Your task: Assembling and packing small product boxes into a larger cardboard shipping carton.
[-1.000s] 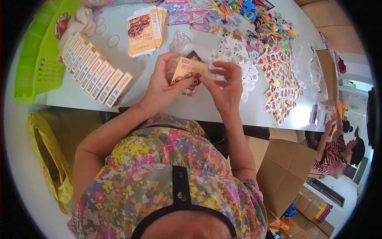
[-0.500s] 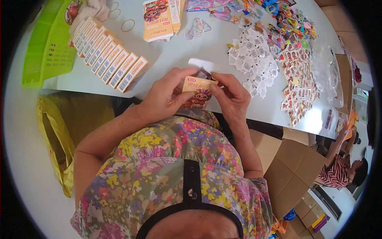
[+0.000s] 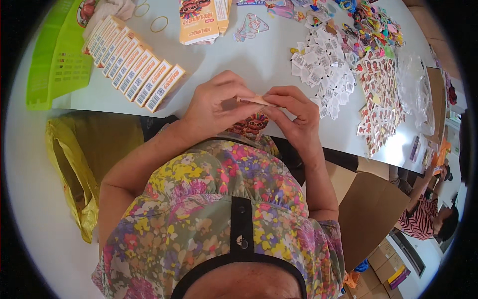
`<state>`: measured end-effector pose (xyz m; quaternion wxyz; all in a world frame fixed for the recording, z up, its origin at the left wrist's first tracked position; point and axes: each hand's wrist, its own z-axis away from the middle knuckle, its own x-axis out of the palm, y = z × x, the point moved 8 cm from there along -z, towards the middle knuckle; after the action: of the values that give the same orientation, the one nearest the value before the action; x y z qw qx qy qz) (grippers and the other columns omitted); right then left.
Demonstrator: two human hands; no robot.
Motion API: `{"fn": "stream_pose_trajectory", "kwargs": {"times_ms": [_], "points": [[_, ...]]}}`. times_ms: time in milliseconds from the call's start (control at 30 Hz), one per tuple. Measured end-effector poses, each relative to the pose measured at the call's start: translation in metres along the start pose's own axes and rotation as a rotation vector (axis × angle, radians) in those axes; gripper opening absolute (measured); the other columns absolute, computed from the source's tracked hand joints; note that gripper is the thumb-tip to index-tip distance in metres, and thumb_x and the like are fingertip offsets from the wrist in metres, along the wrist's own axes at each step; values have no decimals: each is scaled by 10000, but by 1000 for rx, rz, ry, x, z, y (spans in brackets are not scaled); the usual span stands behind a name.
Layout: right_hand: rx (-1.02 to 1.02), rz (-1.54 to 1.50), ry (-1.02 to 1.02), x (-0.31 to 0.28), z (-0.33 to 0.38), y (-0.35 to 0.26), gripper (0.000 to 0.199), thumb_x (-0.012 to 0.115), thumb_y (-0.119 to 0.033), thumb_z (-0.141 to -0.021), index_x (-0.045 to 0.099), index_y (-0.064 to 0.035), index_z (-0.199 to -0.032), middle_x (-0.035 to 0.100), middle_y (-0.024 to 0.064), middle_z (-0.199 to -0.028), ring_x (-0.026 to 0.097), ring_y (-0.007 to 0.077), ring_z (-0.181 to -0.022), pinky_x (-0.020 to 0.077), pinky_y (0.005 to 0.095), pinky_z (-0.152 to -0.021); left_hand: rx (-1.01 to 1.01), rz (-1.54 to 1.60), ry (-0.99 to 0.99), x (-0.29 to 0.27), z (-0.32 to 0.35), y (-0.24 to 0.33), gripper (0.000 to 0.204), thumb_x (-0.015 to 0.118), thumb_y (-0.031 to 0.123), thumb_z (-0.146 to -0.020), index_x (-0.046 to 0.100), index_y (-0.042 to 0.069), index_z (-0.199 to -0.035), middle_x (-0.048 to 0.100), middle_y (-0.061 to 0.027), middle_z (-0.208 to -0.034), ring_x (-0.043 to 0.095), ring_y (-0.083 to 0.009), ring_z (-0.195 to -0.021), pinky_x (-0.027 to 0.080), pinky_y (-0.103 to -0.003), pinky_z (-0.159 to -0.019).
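Between my hands, at the table's near edge, is a small orange printed cardboard box [image 3: 247, 128] with a colourful cartoon picture on its front. My left hand [image 3: 216, 103] grips the box's left side near the top, thumb and fingers pinched at its upper end. Opposite it, my right hand [image 3: 294, 113] pinches the right end of the same top edge. The top looks folded over under my fingers; what lies inside the box is hidden. Left of my hands stands a row of similar boxes [image 3: 142, 77], edges facing me.
Flat orange cartons [image 3: 199, 25] lie stacked at the back, beside a clear printed pouch [image 3: 250, 27]. White barcode tags [image 3: 323, 67], sticker sheets [image 3: 381, 94], and trinkets [image 3: 373, 22] spread on the right. A green basket [image 3: 69, 74] stands left. Another person [image 3: 428, 214] is far right.
The box's white top flap, raised before, is no longer upright; its top end is now folded between my fingers. Both hands have closed in on the top edge.
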<state>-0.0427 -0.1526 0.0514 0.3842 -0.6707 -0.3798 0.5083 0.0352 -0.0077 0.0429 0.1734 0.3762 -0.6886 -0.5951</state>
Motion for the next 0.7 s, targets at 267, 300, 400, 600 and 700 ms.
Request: {"fn": "stream_pose_trajectory", "kwargs": {"times_ms": [267, 300, 400, 600, 700], "points": [[316, -163, -111, -2, -8, 15, 116, 707, -1, -809, 708, 7, -925, 681, 72, -932, 632, 99, -849, 527, 235, -715, -161, 176, 1, 4, -5, -13, 105, 727, 14, -820, 671, -33, -897, 649, -60, -859, 628, -86, -767, 521, -219, -676], [359, -162, -136, -1, -8, 18, 108, 704, 3, -807, 709, 8, -915, 680, 66, -921, 628, 89, -843, 522, 230, -704, -253, 233, 11, 5, -4, -19, 94, 724, 17, -826, 672, -27, -891, 650, -41, -848, 622, -73, -767, 519, -216, -679], [490, -162, -164, -2, -9, 23, 81, 696, 10, -812, 711, 11, -892, 680, 59, -913, 621, 78, -833, 516, 217, -706, -356, 313, 14, 6, -3, -25, 74, 717, 22, -838, 674, -17, -884, 648, -13, -828, 611, -54, -760, 514, -211, -679], [409, -214, -198, -3, -8, 16, 77, 701, 6, -817, 715, 20, -891, 689, 72, -945, 621, 89, -840, 498, 234, -718, -183, 276, -73, 4, -3, -17, 80, 717, 18, -833, 663, 0, -889, 640, -28, -877, 607, -74, -794, 502, -223, -686], [365, -169, -154, -3, 1, 7, 142, 742, -4, -778, 708, 25, -912, 692, 92, -979, 635, 140, -860, 501, 269, -745, -65, 186, -90, 3, 2, -6, 128, 748, 2, -794, 663, 11, -889, 640, -63, -907, 614, -115, -823, 502, -254, -677]]}}
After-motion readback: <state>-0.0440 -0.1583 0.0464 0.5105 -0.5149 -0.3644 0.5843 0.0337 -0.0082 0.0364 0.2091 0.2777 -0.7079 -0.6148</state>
